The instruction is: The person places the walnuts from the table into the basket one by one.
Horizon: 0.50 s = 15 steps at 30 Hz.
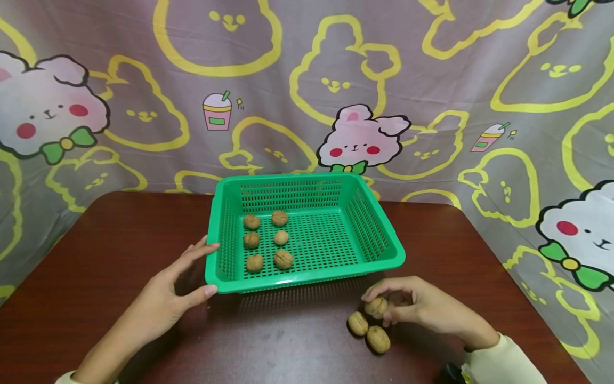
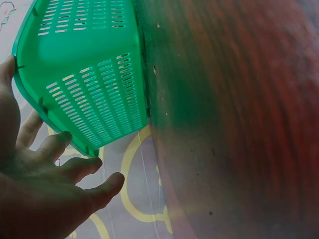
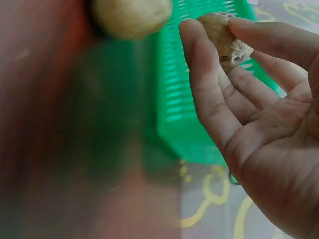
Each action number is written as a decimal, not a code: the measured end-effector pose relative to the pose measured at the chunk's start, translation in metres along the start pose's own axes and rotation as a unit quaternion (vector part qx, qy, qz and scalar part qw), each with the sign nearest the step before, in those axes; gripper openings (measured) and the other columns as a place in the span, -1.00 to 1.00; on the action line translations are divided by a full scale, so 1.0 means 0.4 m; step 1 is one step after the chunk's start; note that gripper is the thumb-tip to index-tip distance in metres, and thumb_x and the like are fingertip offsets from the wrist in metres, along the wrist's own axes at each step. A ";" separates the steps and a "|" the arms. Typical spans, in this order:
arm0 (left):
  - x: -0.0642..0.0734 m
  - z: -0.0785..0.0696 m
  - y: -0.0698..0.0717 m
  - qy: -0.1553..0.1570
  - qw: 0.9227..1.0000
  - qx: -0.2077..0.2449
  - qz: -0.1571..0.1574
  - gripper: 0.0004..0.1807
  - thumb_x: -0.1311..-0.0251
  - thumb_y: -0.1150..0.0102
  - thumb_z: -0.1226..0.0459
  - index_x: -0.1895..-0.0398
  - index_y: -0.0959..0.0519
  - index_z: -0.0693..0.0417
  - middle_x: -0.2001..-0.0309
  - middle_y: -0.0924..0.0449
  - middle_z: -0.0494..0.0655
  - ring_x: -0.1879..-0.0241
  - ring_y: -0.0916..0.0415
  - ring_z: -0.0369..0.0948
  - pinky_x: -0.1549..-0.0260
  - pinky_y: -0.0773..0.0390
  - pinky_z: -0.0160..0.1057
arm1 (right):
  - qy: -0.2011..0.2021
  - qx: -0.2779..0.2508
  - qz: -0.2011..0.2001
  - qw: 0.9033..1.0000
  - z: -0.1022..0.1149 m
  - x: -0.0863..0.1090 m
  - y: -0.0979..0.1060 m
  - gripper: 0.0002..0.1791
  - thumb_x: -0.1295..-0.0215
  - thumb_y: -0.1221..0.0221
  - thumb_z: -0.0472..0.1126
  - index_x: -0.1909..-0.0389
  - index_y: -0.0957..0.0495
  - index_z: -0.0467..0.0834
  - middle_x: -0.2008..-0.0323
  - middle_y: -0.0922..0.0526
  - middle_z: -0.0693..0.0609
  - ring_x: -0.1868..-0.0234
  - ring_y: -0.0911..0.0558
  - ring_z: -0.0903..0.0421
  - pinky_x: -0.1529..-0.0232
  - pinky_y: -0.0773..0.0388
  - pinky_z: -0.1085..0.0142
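A walnut (image 1: 376, 308) is pinched between the thumb and fingers of my right hand (image 1: 417, 306), near the basket's front right corner. In the right wrist view the same walnut (image 3: 224, 37) shows at the fingertips. Two more walnuts lie on the table just below it, a left one (image 1: 357, 324) and a right one (image 1: 378, 340). My left hand (image 1: 160, 298) touches the left rim of the green plastic basket (image 1: 307, 278), its fingers spread and fairly straight. Inside the basket, several walnuts (image 1: 283, 260) sit in two rows on the left side.
The dark reddish-brown table (image 1: 268, 341) carries the basket near its back edge. Behind and to the right hangs a patterned curtain (image 1: 268, 96) with cartoon animals. A small dark object (image 1: 451, 373) lies by the right sleeve (image 1: 503, 362), partly cut off by the frame.
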<state>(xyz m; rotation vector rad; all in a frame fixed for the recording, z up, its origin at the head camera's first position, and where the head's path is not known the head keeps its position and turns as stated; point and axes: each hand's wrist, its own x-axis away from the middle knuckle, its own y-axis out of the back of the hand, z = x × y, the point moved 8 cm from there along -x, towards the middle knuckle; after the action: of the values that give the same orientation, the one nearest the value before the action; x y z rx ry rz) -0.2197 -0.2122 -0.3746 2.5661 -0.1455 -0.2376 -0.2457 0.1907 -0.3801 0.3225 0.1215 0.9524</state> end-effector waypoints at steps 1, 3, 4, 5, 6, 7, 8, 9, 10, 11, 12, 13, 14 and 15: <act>0.000 0.000 0.000 0.001 1.000 -0.001 0.000 -0.23 -0.28 -0.46 0.10 -0.53 -0.36 -0.45 -0.69 -0.04 -0.20 -0.66 0.19 0.32 -0.34 0.04 0.66 | 0.007 -0.008 0.006 1.000 0.014 -0.002 0.000 -0.61 -0.46 -0.08 -0.52 -0.26 -0.53 -0.34 -0.22 -0.63 -0.20 0.21 -0.77 0.05 0.13 -0.79 0.14; 0.000 0.000 0.000 0.002 1.000 -0.002 0.000 -0.23 -0.28 -0.46 0.09 -0.53 -0.35 -0.46 -0.69 -0.04 -0.20 -0.66 0.19 0.32 -0.34 0.04 0.66 | 0.027 -0.019 0.018 0.999 0.046 -0.008 0.001 -0.59 -0.47 -0.05 -0.55 -0.28 -0.51 -0.35 -0.26 -0.63 -0.11 0.20 -0.77 0.00 0.13 -0.79 0.10; 0.000 0.000 0.000 0.002 1.000 -0.002 0.000 -0.23 -0.28 -0.46 0.09 -0.53 -0.35 -0.45 -0.69 -0.04 -0.19 -0.66 0.19 0.32 -0.35 0.04 0.66 | 0.033 -0.024 0.024 0.999 0.061 -0.013 0.002 -0.58 -0.47 -0.04 -0.56 -0.29 -0.50 -0.34 -0.27 -0.64 -0.07 0.18 -0.77 -0.02 0.12 -0.79 0.09; 0.000 0.001 0.000 0.003 1.000 -0.001 0.001 -0.23 -0.29 -0.46 0.09 -0.53 -0.35 -0.45 -0.69 -0.03 -0.19 -0.66 0.19 0.32 -0.34 0.04 0.66 | 0.041 -0.025 0.028 0.998 0.078 -0.018 0.005 -0.57 -0.47 -0.04 -0.56 -0.30 -0.50 -0.34 -0.27 -0.64 -0.06 0.17 -0.77 -0.03 0.12 -0.80 0.07; 0.000 0.001 0.000 0.003 1.000 -0.001 0.001 -0.23 -0.29 -0.46 0.09 -0.53 -0.35 -0.45 -0.69 -0.03 -0.18 -0.66 0.19 0.33 -0.34 0.04 0.66 | 0.048 -0.025 0.030 0.998 0.094 -0.025 0.008 -0.57 -0.47 -0.04 -0.57 -0.30 -0.51 -0.33 -0.27 -0.64 -0.06 0.16 -0.77 -0.04 0.11 -0.80 0.06; 0.000 0.001 0.000 0.004 1.000 -0.001 0.002 -0.23 -0.29 -0.46 0.09 -0.53 -0.35 -0.45 -0.69 -0.03 -0.18 -0.66 0.20 0.33 -0.34 0.04 0.66 | 0.049 -0.023 0.030 0.998 0.109 -0.033 0.015 -0.58 -0.47 -0.06 -0.56 -0.29 -0.52 -0.32 -0.27 -0.65 -0.05 0.15 -0.78 -0.04 0.09 -0.80 0.05; 0.000 0.002 -0.001 0.005 1.000 -0.001 0.002 -0.23 -0.29 -0.45 0.09 -0.53 -0.35 -0.45 -0.69 -0.03 -0.18 -0.66 0.20 0.32 -0.34 0.04 0.67 | 0.051 -0.021 0.028 0.998 0.124 -0.041 0.022 -0.58 -0.47 -0.07 -0.56 -0.29 -0.52 -0.32 -0.26 -0.66 -0.06 0.14 -0.78 -0.05 0.09 -0.80 0.03; 0.000 0.002 -0.001 0.006 1.000 -0.001 0.003 -0.23 -0.29 -0.45 0.08 -0.53 -0.35 -0.46 -0.69 -0.02 -0.18 -0.66 0.20 0.33 -0.34 0.05 0.67 | 0.046 -0.022 0.025 0.998 0.136 -0.050 0.031 -0.59 -0.47 -0.09 -0.54 -0.28 -0.53 -0.31 -0.26 -0.66 -0.08 0.14 -0.79 -0.06 0.07 -0.79 0.02; 0.000 0.002 -0.001 0.007 1.000 -0.001 0.003 -0.23 -0.29 -0.45 0.08 -0.53 -0.35 -0.46 -0.69 -0.02 -0.18 -0.66 0.20 0.33 -0.34 0.05 0.67 | 0.039 -0.024 0.019 0.999 0.147 -0.060 0.042 -0.60 -0.47 -0.11 -0.53 -0.27 -0.54 -0.30 -0.24 -0.67 -0.09 0.13 -0.79 -0.06 0.06 -0.79 0.00; 0.000 0.002 -0.001 0.008 1.000 -0.002 0.004 -0.23 -0.29 -0.45 0.08 -0.54 -0.34 -0.46 -0.70 -0.02 -0.18 -0.66 0.20 0.33 -0.34 0.05 0.67 | 0.038 -0.022 0.012 0.999 0.160 -0.071 0.054 -0.61 -0.47 -0.11 -0.53 -0.26 -0.55 -0.31 -0.22 -0.68 -0.11 0.15 -0.80 -0.09 0.06 -0.79 -0.01; 0.000 0.003 0.000 0.008 1.000 -0.003 0.004 -0.23 -0.29 -0.45 0.08 -0.54 -0.34 -0.46 -0.70 -0.02 -0.19 -0.66 0.20 0.33 -0.34 0.05 0.67 | 0.028 -0.020 0.003 0.999 0.169 -0.082 0.067 -0.62 -0.46 -0.14 -0.51 -0.25 -0.56 -0.29 -0.20 -0.69 -0.10 0.16 -0.80 -0.10 0.05 -0.78 -0.02; 0.000 0.003 0.000 0.008 1.000 -0.004 0.004 -0.23 -0.29 -0.45 0.07 -0.54 -0.34 -0.46 -0.69 -0.02 -0.19 -0.66 0.20 0.33 -0.34 0.04 0.67 | 0.022 -0.020 -0.005 1.000 0.178 -0.093 0.080 -0.62 -0.46 -0.15 -0.49 -0.25 -0.57 -0.29 -0.17 -0.71 -0.11 0.18 -0.80 -0.12 0.05 -0.78 -0.04; 0.000 0.003 -0.001 0.008 1.000 -0.004 0.004 -0.23 -0.29 -0.45 0.07 -0.54 -0.34 -0.46 -0.70 -0.01 -0.19 -0.66 0.20 0.32 -0.34 0.04 0.67 | 0.015 -0.017 -0.014 1.000 0.185 -0.104 0.093 -0.62 -0.46 -0.17 -0.48 -0.25 -0.57 -0.28 -0.14 -0.73 -0.12 0.19 -0.81 -0.14 0.05 -0.78 -0.05; 0.000 0.003 -0.001 0.007 1.000 -0.004 0.004 -0.23 -0.29 -0.45 0.07 -0.54 -0.34 -0.46 -0.70 -0.01 -0.20 -0.67 0.21 0.32 -0.34 0.04 0.67 | 0.007 -0.015 -0.024 1.000 0.191 -0.116 0.106 -0.63 -0.46 -0.18 -0.46 -0.24 -0.59 -0.26 -0.08 -0.76 -0.11 0.20 -0.81 -0.16 0.06 -0.78 -0.05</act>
<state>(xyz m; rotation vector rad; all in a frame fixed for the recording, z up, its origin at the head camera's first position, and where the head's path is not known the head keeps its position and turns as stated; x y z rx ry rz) -0.2200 -0.2124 -0.3758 2.5578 -0.1501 -0.2154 -0.2871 0.1593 -0.2961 0.2845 0.1275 0.9079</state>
